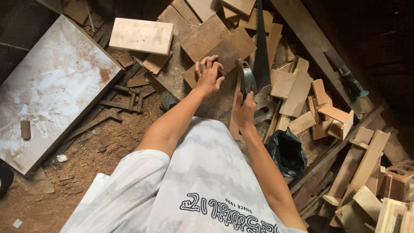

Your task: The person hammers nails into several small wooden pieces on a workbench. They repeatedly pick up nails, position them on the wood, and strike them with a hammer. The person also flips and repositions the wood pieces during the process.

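Observation:
My left hand (pixel 208 74) rests with fingers curled on a brown wooden board (pixel 217 47) that lies on a cluttered workbench. My right hand (pixel 244 110) grips the handle of a hammer (pixel 246 75), whose dark metal head stands just right of my left hand. A long dark saw blade (pixel 261 51) lies beside the hammer, its handle partly hidden behind my right hand. I cannot tell whether something small is pinched under my left fingers.
A large white-stained panel (pixel 51 86) leans at the left. A pale block (pixel 141 36) lies at the back. Several wood offcuts (pixel 297 92) are piled at the right, with a black plastic bag (pixel 286 151) below them. Sawdust covers the floor (pixel 108 146).

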